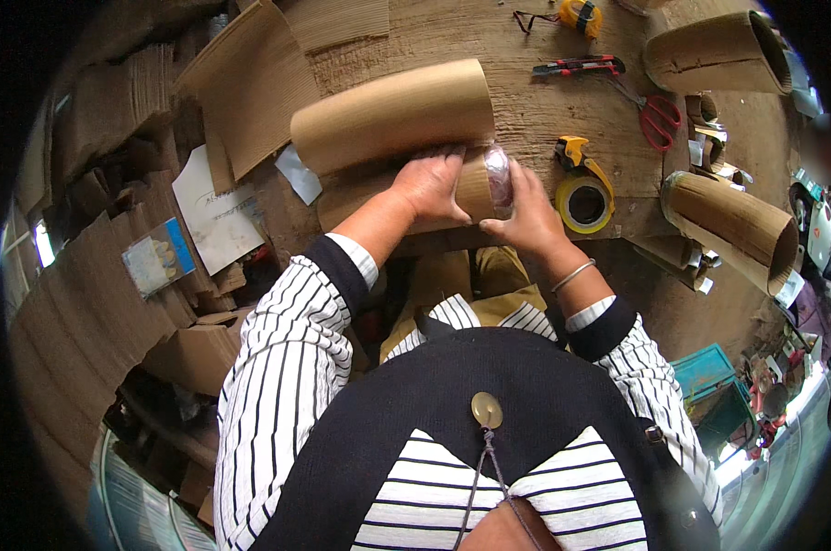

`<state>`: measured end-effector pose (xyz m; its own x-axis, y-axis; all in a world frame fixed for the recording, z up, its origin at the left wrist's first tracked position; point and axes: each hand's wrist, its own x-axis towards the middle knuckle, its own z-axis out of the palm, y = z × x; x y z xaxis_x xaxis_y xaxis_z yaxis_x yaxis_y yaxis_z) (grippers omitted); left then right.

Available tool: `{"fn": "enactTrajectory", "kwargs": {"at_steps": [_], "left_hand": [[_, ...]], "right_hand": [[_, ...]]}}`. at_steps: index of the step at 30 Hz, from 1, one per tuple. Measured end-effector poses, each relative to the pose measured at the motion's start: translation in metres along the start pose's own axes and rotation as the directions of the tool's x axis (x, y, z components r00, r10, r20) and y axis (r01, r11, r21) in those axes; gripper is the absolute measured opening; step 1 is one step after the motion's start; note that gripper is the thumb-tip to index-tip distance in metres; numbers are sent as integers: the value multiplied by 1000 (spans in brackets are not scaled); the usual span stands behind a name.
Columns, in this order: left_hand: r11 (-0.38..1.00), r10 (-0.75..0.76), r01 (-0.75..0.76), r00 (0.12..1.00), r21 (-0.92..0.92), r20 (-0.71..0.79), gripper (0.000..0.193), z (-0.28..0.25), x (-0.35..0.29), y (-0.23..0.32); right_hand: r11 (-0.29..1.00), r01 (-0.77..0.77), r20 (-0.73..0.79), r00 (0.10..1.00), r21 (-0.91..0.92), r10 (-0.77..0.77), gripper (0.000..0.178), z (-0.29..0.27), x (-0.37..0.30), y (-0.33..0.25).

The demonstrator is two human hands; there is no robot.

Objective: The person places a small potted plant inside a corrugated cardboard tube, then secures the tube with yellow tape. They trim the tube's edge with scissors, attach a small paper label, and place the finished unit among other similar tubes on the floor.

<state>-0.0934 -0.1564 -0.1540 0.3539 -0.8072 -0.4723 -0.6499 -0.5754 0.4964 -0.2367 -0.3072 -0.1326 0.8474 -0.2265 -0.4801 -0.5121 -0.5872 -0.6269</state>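
A brown corrugated cardboard sheet curves up in a wide curl on the wooden table, and its near part is wrapped round a cylinder. The cylinder's shiny, clear-wrapped end sticks out on the right; the rest of it is hidden inside. My left hand is closed over the near roll, fingers on top and thumb on the near side. Around the shiny end curls my right hand, with its thumb at the roll's near edge.
Right of my hands lie a yellow tape dispenser, red-handled scissors, a red and black utility knife and a yellow tape measure. Cardboard tubes stand farther right. Stacked cardboard sheets fill the left side.
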Motion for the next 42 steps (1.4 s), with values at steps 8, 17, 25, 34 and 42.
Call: {"fn": "enactTrajectory", "kwargs": {"at_steps": [8, 17, 25, 34, 42], "left_hand": [[987, 155, -134, 939, 89, -308, 101, 28, -15, 10], [998, 13, -15, 1000, -54, -29, 98, 5, -1, 13], [981, 20, 37, 955, -188, 296, 100, -22, 30, -10], [878, 215, 9, 885, -478, 412, 109, -3, 71, -75], [822, -72, 460, 670, -336, 739, 111, -71, 19, -105]], "right_hand": [[776, 228, -152, 911, -588, -383, 72, 52, -1, 9], [812, 201, -67, 957, -548, -282, 76, 44, 8, 5], [895, 54, 131, 991, -443, 6, 95, 4, 32, -35], [916, 37, 293, 952, -399, 89, 107, -20, 77, -47], [918, 43, 357, 927, -394, 110, 109, -31, 82, -44]]}}
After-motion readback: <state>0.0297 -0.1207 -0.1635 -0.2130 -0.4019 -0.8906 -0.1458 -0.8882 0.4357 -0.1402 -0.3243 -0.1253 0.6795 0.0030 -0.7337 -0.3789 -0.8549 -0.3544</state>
